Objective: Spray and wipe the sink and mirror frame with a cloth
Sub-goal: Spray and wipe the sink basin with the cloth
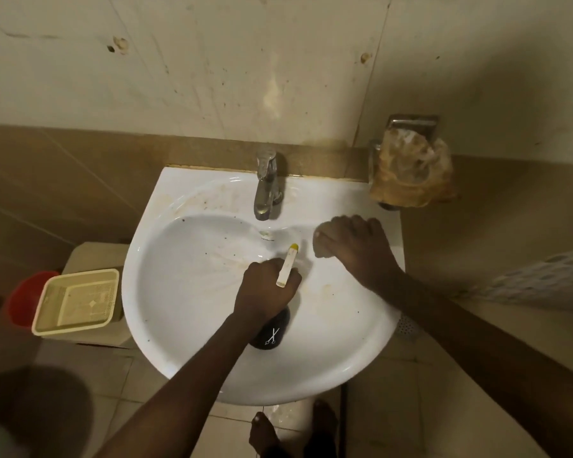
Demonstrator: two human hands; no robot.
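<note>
Wiping sink (186, 325), cloth (323, 242) mostly hidden

Both arms reach forward and down from the bottom of the view, bare forearms, no sleeves visible. Left hand (265, 285): palm down, fingers curled into a closed grip around the neck of a spray bottle (272, 320), wrist roughly straight. Right hand (354, 242): further forward and to the right, palm down, knuckles up, fingers bent and pressing down on a cloth (323, 241); wrist bent slightly inward. Hands close together but not touching. Bare feet visible below, between the arms
</note>
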